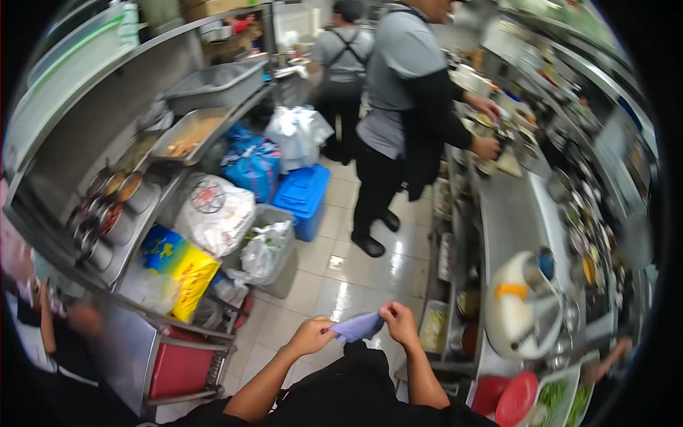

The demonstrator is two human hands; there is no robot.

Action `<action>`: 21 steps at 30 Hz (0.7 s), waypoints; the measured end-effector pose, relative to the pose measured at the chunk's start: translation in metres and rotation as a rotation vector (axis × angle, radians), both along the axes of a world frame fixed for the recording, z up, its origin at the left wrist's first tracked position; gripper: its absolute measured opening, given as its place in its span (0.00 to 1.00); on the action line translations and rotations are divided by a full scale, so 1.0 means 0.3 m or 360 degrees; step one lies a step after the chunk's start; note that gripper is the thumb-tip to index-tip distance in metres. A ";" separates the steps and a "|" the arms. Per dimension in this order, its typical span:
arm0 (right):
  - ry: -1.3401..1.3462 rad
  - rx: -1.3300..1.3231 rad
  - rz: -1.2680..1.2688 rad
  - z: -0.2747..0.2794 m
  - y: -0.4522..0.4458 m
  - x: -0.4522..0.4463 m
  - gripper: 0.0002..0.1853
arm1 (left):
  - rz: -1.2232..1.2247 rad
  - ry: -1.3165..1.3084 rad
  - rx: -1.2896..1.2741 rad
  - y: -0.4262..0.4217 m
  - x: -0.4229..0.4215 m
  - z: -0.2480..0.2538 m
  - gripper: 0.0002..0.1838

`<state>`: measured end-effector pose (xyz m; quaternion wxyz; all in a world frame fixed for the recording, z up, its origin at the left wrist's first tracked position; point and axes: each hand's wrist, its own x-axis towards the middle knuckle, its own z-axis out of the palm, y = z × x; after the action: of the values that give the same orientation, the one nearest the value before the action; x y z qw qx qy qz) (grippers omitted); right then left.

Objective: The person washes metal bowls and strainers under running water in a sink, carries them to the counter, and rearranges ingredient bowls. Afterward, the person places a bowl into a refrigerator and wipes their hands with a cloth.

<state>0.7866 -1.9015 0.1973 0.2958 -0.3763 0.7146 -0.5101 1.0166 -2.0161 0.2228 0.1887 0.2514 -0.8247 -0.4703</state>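
Note:
A small purple-blue cloth [358, 327] is stretched between my two hands, in front of my dark clothing. My left hand [311, 335] pinches its left end, with the fingers closed. At the other end, my right hand [400, 322] grips the upper right corner between thumb and fingers. The cloth hangs slightly slack above the tiled floor [284, 313], touching nothing else that I can see.
Steel shelving on the left carries a grey tub [217, 85], a food tray [191, 135] and several pots. Bags, a grey bin [274, 274] and a blue lidded box [302, 203] line the aisle. One person [402, 92] works at the right counter [506, 228]; another stands behind.

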 end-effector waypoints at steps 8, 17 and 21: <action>-0.0027 0.0211 0.0435 -0.166 -0.396 -0.235 0.07 | 0.0156 -0.0096 -0.0198 -0.355 -0.162 -0.070 0.10; 0.0197 0.0158 0.0391 -0.199 -0.739 -0.419 0.07 | 0.0132 -0.0060 -0.0132 -0.682 -0.473 -0.070 0.12; 0.0227 0.0272 0.0595 -0.151 -0.797 -0.475 0.15 | 0.0052 -0.0084 -0.0056 -0.830 -0.593 -0.091 0.11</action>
<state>0.6442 -2.1406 0.1521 0.3649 -0.5110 0.6922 -0.3558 0.8387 -2.2651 0.1956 0.1789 0.2739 -0.8333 -0.4457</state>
